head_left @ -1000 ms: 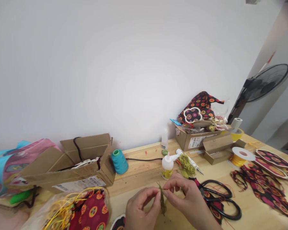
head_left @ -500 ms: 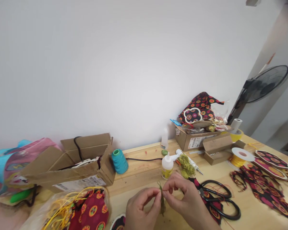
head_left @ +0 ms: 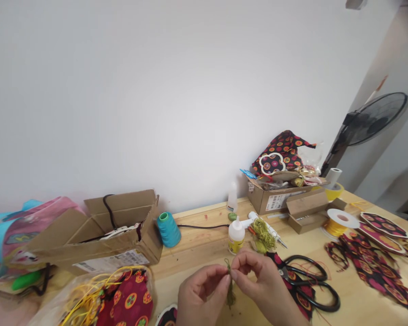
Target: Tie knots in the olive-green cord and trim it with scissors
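A small olive-green thread bundle [head_left: 230,294] hangs between my hands at the bottom middle, with a thin loop sticking up at its top. My left hand [head_left: 204,294] pinches it near the top between thumb and forefinger. From the right, my right hand [head_left: 263,285] pinches at the same spot, its fingertips almost touching the left ones. Just beyond them stands a glue bottle [head_left: 236,235] with a yellow label. A skein of olive cord [head_left: 263,234] lies behind my right hand, and black-handled scissors [head_left: 309,280] rest on patterned cloth beside it.
An open cardboard box [head_left: 122,240] and a teal thread cone [head_left: 169,229] stand at the left, behind a bag of yellow cord [head_left: 85,294]. At the right are a filled box [head_left: 272,199], a spool of yellow ribbon [head_left: 342,219], patterned cloth strips [head_left: 377,267] and a fan [head_left: 377,120].
Both hands keep their pinch at the top of the thread bundle, with only slight finger shifts. The whole view has moved a little.
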`<move>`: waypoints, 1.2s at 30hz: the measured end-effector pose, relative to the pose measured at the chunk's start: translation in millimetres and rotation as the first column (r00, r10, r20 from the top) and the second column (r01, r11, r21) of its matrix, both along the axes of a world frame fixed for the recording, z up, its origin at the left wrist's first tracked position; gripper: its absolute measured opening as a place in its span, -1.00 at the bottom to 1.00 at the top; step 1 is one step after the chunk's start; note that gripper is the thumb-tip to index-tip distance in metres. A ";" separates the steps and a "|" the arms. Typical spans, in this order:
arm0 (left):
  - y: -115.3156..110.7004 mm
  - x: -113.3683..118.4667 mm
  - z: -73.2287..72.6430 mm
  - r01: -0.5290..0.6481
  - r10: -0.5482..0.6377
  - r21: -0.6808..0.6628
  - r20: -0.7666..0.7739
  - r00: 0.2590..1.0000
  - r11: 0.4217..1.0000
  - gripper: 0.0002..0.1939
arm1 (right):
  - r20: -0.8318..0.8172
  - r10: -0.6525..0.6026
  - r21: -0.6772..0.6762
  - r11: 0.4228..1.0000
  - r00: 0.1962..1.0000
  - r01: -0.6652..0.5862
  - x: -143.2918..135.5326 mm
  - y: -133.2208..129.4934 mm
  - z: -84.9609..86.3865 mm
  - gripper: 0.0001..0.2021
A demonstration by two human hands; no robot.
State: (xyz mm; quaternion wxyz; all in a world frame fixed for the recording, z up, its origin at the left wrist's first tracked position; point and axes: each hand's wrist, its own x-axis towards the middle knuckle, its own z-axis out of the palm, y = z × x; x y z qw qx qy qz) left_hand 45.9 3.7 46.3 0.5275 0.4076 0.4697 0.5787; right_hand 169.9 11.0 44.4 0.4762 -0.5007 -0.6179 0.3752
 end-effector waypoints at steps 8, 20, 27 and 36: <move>2.9 -1.4 -1.5 -0.004 0.005 -0.030 0.013 1.000 1.000 -0.94 | 0.037 0.038 0.032 0.999 0.999 -0.039 1.9 -1.1 2.0 -0.86; 2.9 -1.3 -1.5 -0.017 0.017 -0.023 0.024 1.000 1.000 -0.96 | 0.215 -0.030 0.352 0.935 0.976 -0.049 1.6 -2.6 0.0 -0.88; 3.4 -2.4 -4.0 -0.005 0.005 0.001 0.011 1.000 1.000 -0.96 | 0.315 -0.126 0.600 0.794 0.941 -0.095 1.8 -0.2 3.0 -0.85; 1.8 -3.4 -3.4 0.063 -0.063 0.036 -0.015 0.998 0.997 -0.94 | 0.306 -0.122 0.573 0.815 0.944 -0.081 4.0 -2.0 6.4 -0.85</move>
